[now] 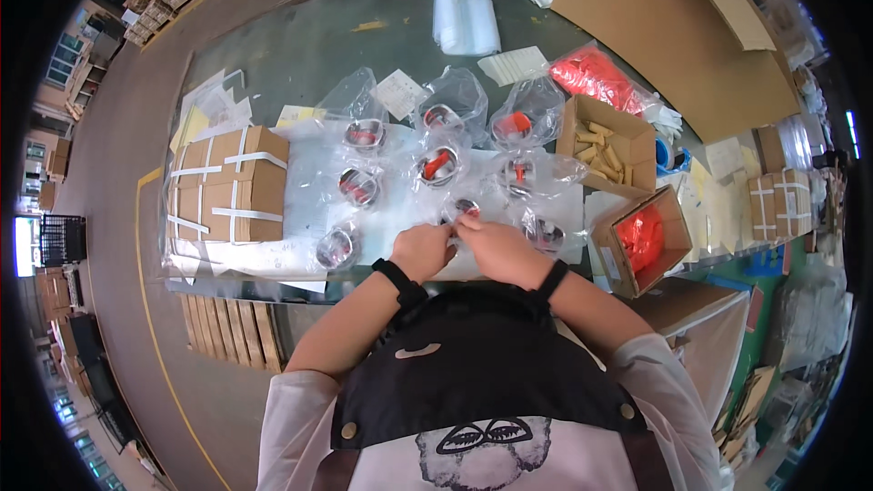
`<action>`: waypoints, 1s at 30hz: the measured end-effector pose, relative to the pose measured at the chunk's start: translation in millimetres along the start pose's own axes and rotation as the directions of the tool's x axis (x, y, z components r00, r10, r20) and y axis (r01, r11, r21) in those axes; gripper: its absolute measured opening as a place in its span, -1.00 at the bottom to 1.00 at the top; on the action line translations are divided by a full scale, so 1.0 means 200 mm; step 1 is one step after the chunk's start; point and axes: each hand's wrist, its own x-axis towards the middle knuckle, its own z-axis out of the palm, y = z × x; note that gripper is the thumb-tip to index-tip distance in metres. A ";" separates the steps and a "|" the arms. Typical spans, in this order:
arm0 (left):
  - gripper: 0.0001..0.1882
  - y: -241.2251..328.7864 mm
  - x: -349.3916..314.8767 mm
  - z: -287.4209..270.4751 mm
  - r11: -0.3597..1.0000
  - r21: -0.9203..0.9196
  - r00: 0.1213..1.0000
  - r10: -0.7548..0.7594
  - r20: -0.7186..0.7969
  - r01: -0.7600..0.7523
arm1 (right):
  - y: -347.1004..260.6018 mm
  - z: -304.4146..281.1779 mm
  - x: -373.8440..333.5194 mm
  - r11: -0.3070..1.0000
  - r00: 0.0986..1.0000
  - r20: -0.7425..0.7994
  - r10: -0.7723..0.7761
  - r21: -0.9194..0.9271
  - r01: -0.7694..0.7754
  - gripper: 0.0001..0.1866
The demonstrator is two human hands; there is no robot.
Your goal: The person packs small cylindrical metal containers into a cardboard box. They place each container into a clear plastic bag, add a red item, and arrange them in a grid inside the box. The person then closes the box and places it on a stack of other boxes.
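Observation:
At the table's near edge my left hand (423, 252) and my right hand (499, 251) come together, fingers pinched. Just beyond the fingertips lies a small round item with a red part (466, 206), in clear plastic. Both hands seem to grip the edge of its clear plastic bag, though the fingers partly hide it. Around them lie several similar bagged round metallic items, such as one with a red piece (437, 166) straight ahead, one to the left (337, 248) and one to the right (546, 235).
Strapped cardboard boxes (238, 184) stand at the left. On the right are an open carton of tan pieces (591, 180), a carton with red contents (673, 253) and a bag of red items (596, 78). Rolled clear plastic (466, 24) lies at the back near a large cardboard sheet (677, 27).

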 end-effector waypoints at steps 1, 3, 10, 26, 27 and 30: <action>-0.62 -0.01 0.01 -0.02 1.000 -0.002 1.000 0.016 -0.010 -0.016 | 0.02 0.01 0.02 0.998 0.998 0.061 0.023 -0.059 -0.019 -0.72; -0.60 -0.04 -0.04 -0.03 0.999 -0.006 0.999 0.044 -0.028 -0.044 | 0.02 0.03 0.07 0.984 0.981 0.180 0.077 -0.175 -0.045 -0.75; -0.33 -0.08 -0.18 -0.03 0.980 -0.120 0.980 -0.173 -0.094 0.162 | -0.07 0.25 0.20 0.939 0.997 0.072 -0.004 0.343 -0.021 -0.70; -0.65 0.31 0.34 0.19 0.759 -0.418 0.867 0.425 -0.260 -0.498 | 0.26 -0.18 -0.44 0.808 0.812 -0.268 0.519 0.464 -0.363 -0.61; -0.63 0.35 0.33 0.19 0.725 -0.374 0.816 0.509 -0.273 -0.578 | 0.30 -0.17 -0.46 0.794 0.824 -0.198 0.531 0.456 -0.402 -0.65; -0.69 0.45 0.26 0.13 0.711 -0.677 0.978 0.201 -0.063 -0.190 | 0.39 -0.14 -0.48 0.763 0.793 -0.092 0.602 0.357 -0.538 -0.83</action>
